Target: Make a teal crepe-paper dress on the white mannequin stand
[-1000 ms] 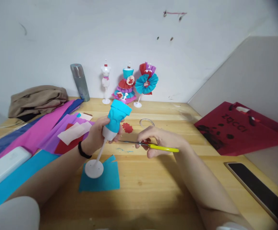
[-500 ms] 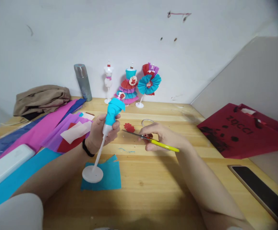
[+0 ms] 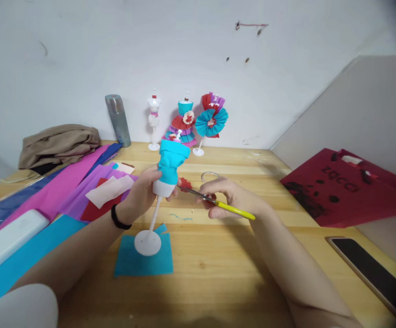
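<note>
My left hand (image 3: 143, 191) is closed around a small white mannequin stand (image 3: 148, 241) whose torso is wrapped in turquoise crepe paper (image 3: 171, 161). The stand is lifted and tilted over a turquoise paper piece (image 3: 145, 259) on the wooden table (image 3: 225, 269). My right hand (image 3: 230, 196) grips yellow-handled scissors (image 3: 218, 203), their blades pointing left at the bottom of the wrapped torso. A red paper flower (image 3: 185, 183) lies just behind the blades.
Sheets of pink, purple, blue and turquoise paper (image 3: 54, 191) cover the left side. Three dressed mannequins (image 3: 187, 123) and a grey flask (image 3: 118, 120) stand by the wall. A red bag (image 3: 341, 187) and a phone (image 3: 368, 269) lie on the right, a tape ring (image 3: 210, 175) mid-table.
The mannequin stand has swung more upright and moved right, nearer the scissors. The scissor tips have moved up to the bottom of the wrapped torso.
</note>
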{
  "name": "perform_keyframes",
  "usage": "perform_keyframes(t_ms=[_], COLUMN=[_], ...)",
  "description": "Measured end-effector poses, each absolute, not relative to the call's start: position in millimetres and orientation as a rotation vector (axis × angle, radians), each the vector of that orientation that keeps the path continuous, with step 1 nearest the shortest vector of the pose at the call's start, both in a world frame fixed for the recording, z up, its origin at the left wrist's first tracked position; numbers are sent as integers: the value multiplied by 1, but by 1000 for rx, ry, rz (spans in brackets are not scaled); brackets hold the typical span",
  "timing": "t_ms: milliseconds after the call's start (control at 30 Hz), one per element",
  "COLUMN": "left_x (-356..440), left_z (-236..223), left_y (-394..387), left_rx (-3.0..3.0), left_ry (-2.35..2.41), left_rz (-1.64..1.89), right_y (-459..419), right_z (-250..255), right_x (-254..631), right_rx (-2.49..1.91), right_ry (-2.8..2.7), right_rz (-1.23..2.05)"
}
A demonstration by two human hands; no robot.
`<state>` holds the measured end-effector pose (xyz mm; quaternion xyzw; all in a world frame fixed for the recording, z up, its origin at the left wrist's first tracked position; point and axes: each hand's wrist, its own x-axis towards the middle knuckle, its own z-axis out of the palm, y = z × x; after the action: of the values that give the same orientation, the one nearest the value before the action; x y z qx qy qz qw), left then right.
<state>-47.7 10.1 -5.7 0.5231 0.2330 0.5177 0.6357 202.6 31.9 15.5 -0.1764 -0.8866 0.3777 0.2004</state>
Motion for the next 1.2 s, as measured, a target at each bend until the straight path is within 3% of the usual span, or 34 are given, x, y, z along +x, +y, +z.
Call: perform_keyframes(t_ms=[1200], left_x=[-50], left_z=[-1], left_y=[-1], left_rx=[1608], left_ry=[547], left_rz=[1073], right_y=[31], right_z=[24], right_x=[223], right_rx=[-629], right_ry=[-2261], right_rz=[1112])
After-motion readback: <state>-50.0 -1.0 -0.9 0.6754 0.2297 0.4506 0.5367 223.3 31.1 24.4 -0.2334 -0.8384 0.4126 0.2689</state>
